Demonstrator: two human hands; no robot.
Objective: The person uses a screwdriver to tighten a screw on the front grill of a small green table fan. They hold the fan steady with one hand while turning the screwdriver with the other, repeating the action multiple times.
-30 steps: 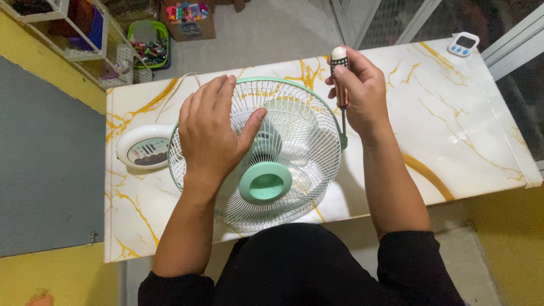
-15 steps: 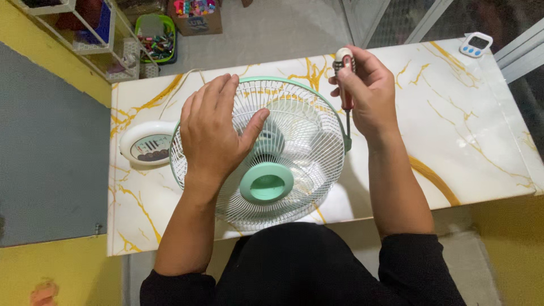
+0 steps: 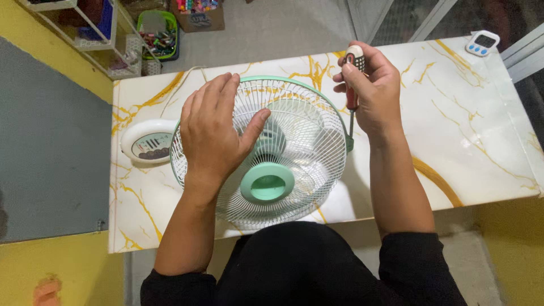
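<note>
Left hand [image 3: 214, 133] lies flat on the white wire grille of the table fan [image 3: 294, 153], fingers spread open, palm pressing, nothing gripped. The fan lies on its back in the middle of the marble-patterned worktop [image 3: 481, 130], face up, its mint-green centre cap [image 3: 266, 183] toward the person and its white base with the control panel [image 3: 146, 141] jutting out to the left, so the long axis runs left to right. Right hand [image 3: 371, 90] is at the fan's right rim, fingers closed around a screwdriver [image 3: 352, 85] with a red, black and white handle; the tool stands nearly upright, handle up, shaft pointing down to the green rim band. A small white timer [image 3: 483, 43] sits at the far right corner of the worktop. Beyond the worktop, on the floor, a green basket [image 3: 158, 35] holds mixed small items, too small to tell, and a cardboard box [image 3: 198, 14] beside it holds colourful bits
</note>
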